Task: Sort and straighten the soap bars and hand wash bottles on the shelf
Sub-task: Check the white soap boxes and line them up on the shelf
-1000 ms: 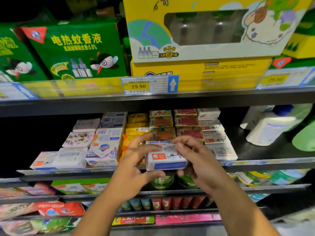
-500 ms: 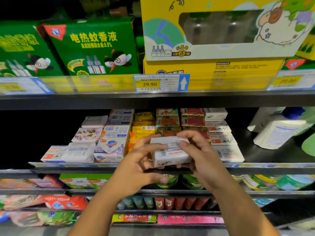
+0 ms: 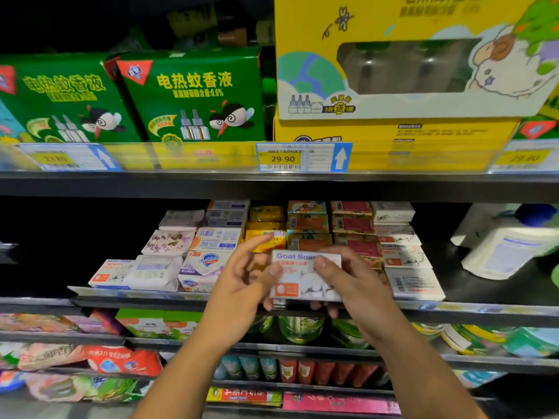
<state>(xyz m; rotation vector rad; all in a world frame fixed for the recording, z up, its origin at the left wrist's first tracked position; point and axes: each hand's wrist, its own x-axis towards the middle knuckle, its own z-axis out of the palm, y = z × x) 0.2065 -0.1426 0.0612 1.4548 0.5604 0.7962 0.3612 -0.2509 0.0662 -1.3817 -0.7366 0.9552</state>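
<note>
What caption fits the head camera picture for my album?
Left hand and right hand hold a Goat Soap box before the soap shelf.

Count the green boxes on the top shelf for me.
3: left green box, second green box beside it, third green box cut off at the far right. Others may hide behind.

2 bare forearms (image 3: pixel 187 373), slim and uncovered right down to the lower edge of view, each end in a bare grip — the left grip (image 3: pixel 242 285) and the right grip (image 3: pixel 357 282) — with slender fingers and short, plain thumbnails.
</note>
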